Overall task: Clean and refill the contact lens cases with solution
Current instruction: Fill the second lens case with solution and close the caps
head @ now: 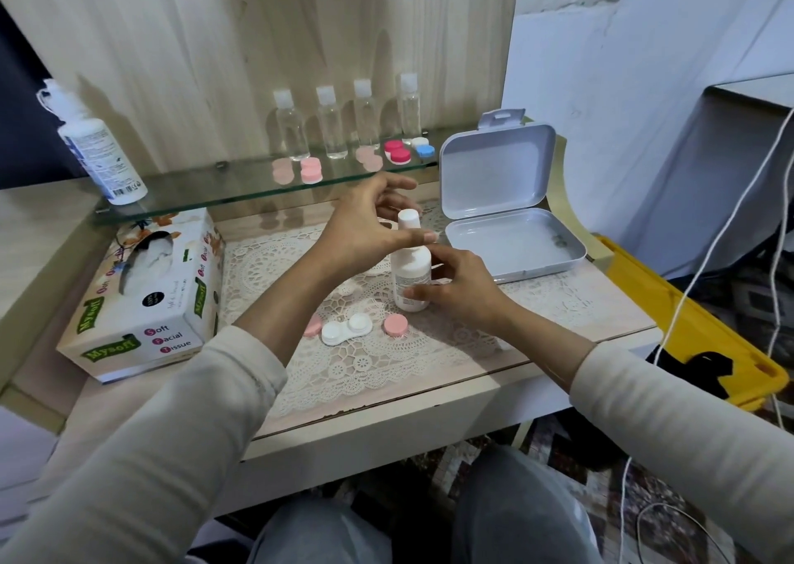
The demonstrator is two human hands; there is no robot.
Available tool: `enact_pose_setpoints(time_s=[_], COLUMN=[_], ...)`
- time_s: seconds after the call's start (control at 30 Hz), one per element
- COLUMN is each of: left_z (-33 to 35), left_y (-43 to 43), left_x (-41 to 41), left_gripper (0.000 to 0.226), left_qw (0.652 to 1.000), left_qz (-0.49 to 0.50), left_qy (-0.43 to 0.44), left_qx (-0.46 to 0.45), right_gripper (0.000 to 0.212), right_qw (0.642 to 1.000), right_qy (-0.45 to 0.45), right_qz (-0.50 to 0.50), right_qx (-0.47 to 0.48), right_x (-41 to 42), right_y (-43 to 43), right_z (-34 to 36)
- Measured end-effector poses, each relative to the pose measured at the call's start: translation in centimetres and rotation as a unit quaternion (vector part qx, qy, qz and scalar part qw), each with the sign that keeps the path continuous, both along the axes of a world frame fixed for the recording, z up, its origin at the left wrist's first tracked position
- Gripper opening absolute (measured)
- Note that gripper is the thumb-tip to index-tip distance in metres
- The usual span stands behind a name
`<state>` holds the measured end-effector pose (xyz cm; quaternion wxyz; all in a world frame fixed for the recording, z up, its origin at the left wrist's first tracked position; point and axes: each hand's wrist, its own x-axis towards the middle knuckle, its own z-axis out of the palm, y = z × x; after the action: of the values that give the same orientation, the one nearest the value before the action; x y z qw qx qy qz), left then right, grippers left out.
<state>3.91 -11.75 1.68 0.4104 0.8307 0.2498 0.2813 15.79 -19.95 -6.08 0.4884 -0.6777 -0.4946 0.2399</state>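
While the left hand (365, 228) is hovering loosely cupped about the cap (408, 218), whether it is pinching that cap cannot be told. The right hand (459, 288) is gripping the lower body of the small white bottle (410, 262), which is standing on the lace mat (343, 370).

The open lens case (347, 328) is lying just in front of the grip, between the left lid (313, 326) and the right lid (395, 325).

Hazards:
- Squeezing the bottle as the cap is loosening is likely to be sending solution onto the mat.
- A low-sweeping left forearm is liable to be knocking the case.

Surroundings:
- A tissue box (146, 297) is sitting well left of the grip.
- A glass shelf (240, 189) is overhanging behind it.
- An open white box (511, 241) is lying to its right.

Nothing is blocking the path from the bottle to the case.
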Motion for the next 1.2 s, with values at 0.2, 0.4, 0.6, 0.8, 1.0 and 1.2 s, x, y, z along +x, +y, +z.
enact_pose_setpoints(time_s=[0.2,0.4,0.6,0.8,1.0,1.2], left_z=[-0.5,-1.0,-3.5,-7.4,-9.8,-10.6], left_y=[0.5,0.8,1.6,1.9,1.4,0.8], left_x=[0.2,-0.7,-4.1,-10.2,-13.6,-14.0], left_gripper=[0.056,0.054,0.034,0.039,0.054,0.056], left_qw=[1.000,0.998,0.994,0.955,0.934,0.935], left_qz=[0.005,-0.053,0.090,0.172,0.176,0.176], left_qy=[-0.008,0.010,0.045,0.202,0.263,0.255], left_qx=[0.001,-0.026,0.046,0.134,0.165,0.170], right_gripper=[0.054,0.057,0.052,0.049,0.049,0.048], right_qw=[1.000,1.000,0.994,0.976,0.962,0.958], right_qy=[0.002,-0.016,-0.094,-0.163,-0.182,-0.175], right_qz=[0.001,-0.015,-0.064,-0.144,-0.197,-0.224], right_qx=[0.001,-0.002,-0.002,-0.020,-0.048,-0.050], right_x=[0.0,0.0,0.6,1.4,2.0,1.8], right_y=[0.0,0.1,0.8,3.3,4.8,4.9], right_z=[0.1,-0.1,0.3,1.2,1.7,1.9])
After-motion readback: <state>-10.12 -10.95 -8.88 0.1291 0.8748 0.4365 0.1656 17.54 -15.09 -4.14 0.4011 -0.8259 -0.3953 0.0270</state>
